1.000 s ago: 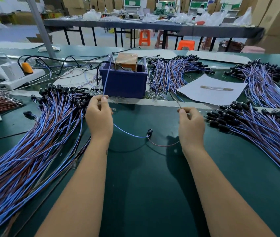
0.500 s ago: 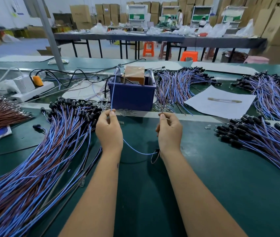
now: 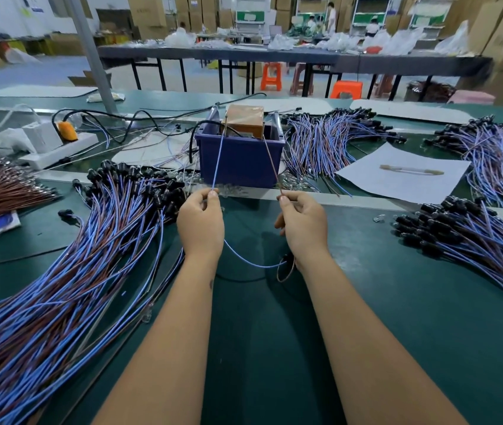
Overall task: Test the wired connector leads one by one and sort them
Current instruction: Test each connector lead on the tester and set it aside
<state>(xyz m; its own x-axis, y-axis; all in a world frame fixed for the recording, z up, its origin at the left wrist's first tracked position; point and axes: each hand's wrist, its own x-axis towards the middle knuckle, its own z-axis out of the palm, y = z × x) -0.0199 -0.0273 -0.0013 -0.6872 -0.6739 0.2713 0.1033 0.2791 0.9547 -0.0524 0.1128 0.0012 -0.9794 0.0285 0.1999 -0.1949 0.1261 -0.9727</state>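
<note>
Test step in hand: left hand [image 3: 201, 223] pinches the blue wire [image 3: 217, 161], right hand [image 3: 302, 222] the brown wire [image 3: 270, 157], ends raised to the tester [image 3: 244, 121] in the blue bin [image 3: 241, 164]; next, probably, steady contact, then sorting.

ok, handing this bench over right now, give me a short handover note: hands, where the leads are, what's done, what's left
Left hand pinches the blue wire of one lead; right hand pinches its brown wire. Both wire ends reach up to the tester in the blue bin; the lead's black connector hangs between the wrists.
Large pile of leads lies left, another pile right, more bundles behind the bin. Which pile is tested cannot be told from the view.
Done: one lead is at the tester. Left: read the result, drop it on the proper pile, take the next lead.
</note>
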